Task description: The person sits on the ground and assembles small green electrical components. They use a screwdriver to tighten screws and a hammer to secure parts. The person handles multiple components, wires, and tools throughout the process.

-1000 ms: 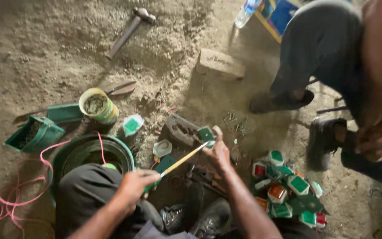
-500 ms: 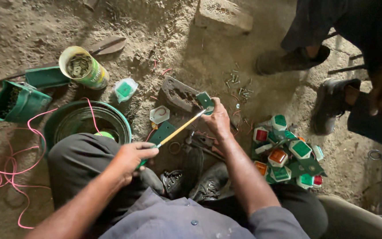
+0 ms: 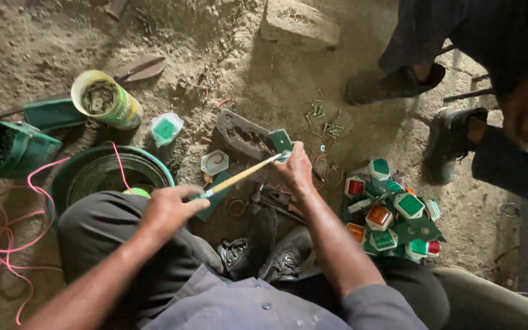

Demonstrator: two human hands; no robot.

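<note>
My left hand point(image 3: 169, 208) grips the handle end of a long screwdriver point(image 3: 239, 177) with a pale shaft. Its tip reaches a small green square part point(image 3: 281, 142), which my right hand point(image 3: 296, 171) holds down on a flat dark metal block point(image 3: 242, 135) on the dirt floor. Just left of the shaft lies a white hexagonal cap point(image 3: 214, 162). My black shoes point(image 3: 270, 247) sit just below the work spot.
A heap of green, red and orange hexagonal parts point(image 3: 392, 214) lies at the right. A round can of metal bits point(image 3: 102, 98), a green bucket point(image 3: 108, 174), a green box point(image 3: 13, 150), pink wire point(image 3: 7, 244) and loose screws point(image 3: 322, 119) surround me. Another person's feet point(image 3: 398, 82) stand at upper right.
The view has drifted downward, showing more of my lap and shirt. Both hands keep the same hold on the screwdriver and the green part.
</note>
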